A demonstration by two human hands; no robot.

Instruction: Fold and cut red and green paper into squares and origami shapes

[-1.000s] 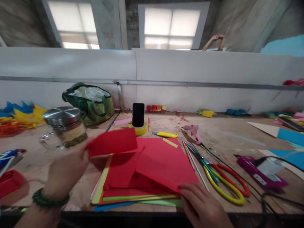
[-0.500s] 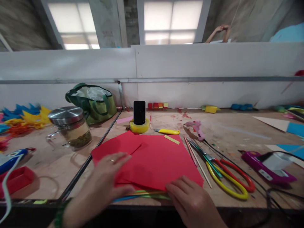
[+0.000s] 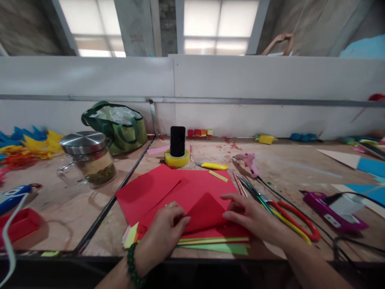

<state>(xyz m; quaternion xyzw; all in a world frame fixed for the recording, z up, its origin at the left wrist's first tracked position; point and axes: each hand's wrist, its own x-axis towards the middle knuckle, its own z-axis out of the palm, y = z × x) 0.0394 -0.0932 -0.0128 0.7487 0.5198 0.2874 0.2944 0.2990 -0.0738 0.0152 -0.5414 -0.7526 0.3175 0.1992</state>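
One mug (image 3: 88, 162) holds leaves (image 3: 102, 174), bag (image 3: 128, 136) plastic (image 3: 117, 113); hands (image 3: 165, 230) (image 3: 251, 214) at red paper (image 3: 206, 210).

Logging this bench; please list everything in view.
red paper: several, front middle
other paper: several, mixed, underneath
phone: 1, black, by tape
tape: 1, yellow, behind red paper
knife: 1, yellow, beside tape
glue gun: 1, pink, right of knife
scissors: 1, red-yellow, front right
power strip: 1, purple, right
mug: 1, clear, left
bag: 1, green, behind mug
box: 1, red, front left
blocks: 4, mixed, by wall
paper shapes: several, mixed, far left
windows: 2, white, top
table: 1, brown, beneath
smaller items: several, mixed, scattered
other person's arms: 2, behind wall
left hand: 1, at red paper
right hand: 1, at red paper
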